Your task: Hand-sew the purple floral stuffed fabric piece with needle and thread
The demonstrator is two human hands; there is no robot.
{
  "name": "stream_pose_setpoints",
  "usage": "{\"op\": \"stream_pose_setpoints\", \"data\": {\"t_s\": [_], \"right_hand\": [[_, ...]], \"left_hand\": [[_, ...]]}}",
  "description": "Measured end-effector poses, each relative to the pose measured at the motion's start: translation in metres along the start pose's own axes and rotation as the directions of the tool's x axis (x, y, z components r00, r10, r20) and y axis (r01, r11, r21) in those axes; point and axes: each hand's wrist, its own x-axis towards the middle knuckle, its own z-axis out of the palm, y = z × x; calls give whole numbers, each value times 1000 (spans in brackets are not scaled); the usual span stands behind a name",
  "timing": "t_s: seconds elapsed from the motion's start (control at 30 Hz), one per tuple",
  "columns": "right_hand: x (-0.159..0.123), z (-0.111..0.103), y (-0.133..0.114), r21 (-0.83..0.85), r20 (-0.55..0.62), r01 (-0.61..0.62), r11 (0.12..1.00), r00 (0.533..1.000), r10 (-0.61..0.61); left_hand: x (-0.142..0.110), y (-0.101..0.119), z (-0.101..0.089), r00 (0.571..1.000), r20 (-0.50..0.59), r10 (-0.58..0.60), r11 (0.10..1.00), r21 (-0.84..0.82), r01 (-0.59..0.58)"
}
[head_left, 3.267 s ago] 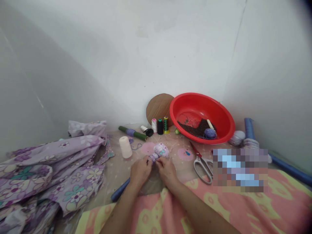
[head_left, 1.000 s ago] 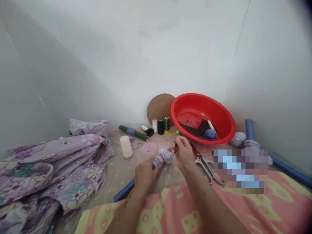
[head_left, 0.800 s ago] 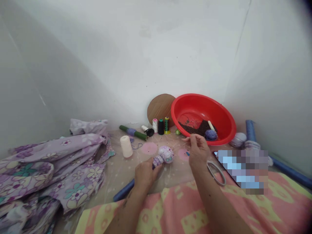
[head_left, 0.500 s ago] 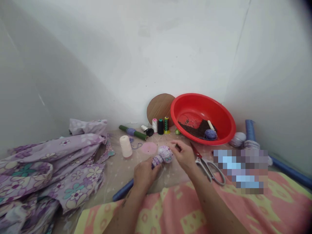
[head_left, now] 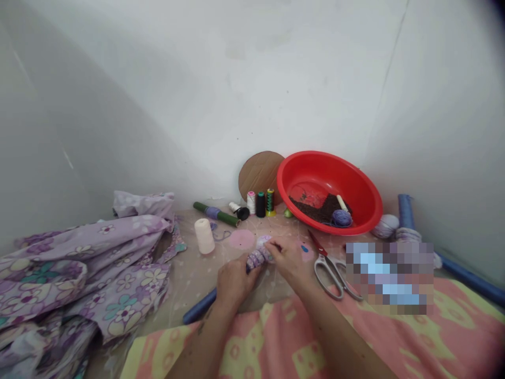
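Note:
My left hand [head_left: 235,281] is wrapped round a blue tube [head_left: 200,308] that slants out toward the lower left. At the tube's upper end, past my fingers, lilac floral fabric [head_left: 256,258] is bunched in gathered folds. My right hand [head_left: 288,263] is closed in a pinch against the far end of this bundle. Whatever sits between its fingertips, perhaps a fine thread, is too small to make out. Right of that hand, red and silver scissors [head_left: 331,276] lie with the blades pointing away. A white thread cone [head_left: 204,237] stands to the left.
A red basin [head_left: 329,158] holding purple yarn [head_left: 341,218] and dark material leans by the wall. Thread spools [head_left: 261,204], a cardboard disc [head_left: 256,173] and a green tube [head_left: 224,217] sit at the back. Floral cloth [head_left: 130,284] is heaped left; a pink-yellow cloth [head_left: 272,337] lies in front.
My right hand has moved left and slightly down, from beside the fabric bundle onto it, now covering part of it. The left hand keeps its hold on the tube.

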Motion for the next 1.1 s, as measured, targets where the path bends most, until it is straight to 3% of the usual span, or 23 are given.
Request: {"op": "stream_pose_setpoints", "data": {"t_s": [0.1,0.2,0.5,0.73,0.93,1.1], "right_hand": [[2,-6,1,273,-160,-62,960,981,108],[4,-13,-2,418,-271,-67,906,943,195],[6,-36,-5,505,-503,-61,861,790,350],[8,-37,-2,583,-497,-74,809,756,426],[14,-42,21,616,-390,-162,771,788,477],[19,-49,44,713,-375,-226,664,677,633]], "left_hand": [[2,-3,5,999,-31,35,999,6,-35],[2,-5,7,998,-49,49,999,7,-49],[1,0,1,1000,12,-13,1000,16,13],[2,-2,2,1000,1,-5,1000,-4,5],[3,-5,2,1000,2,4,1000,-12,-4],[6,-7,2,999,-17,44,998,-39,-44]]}}
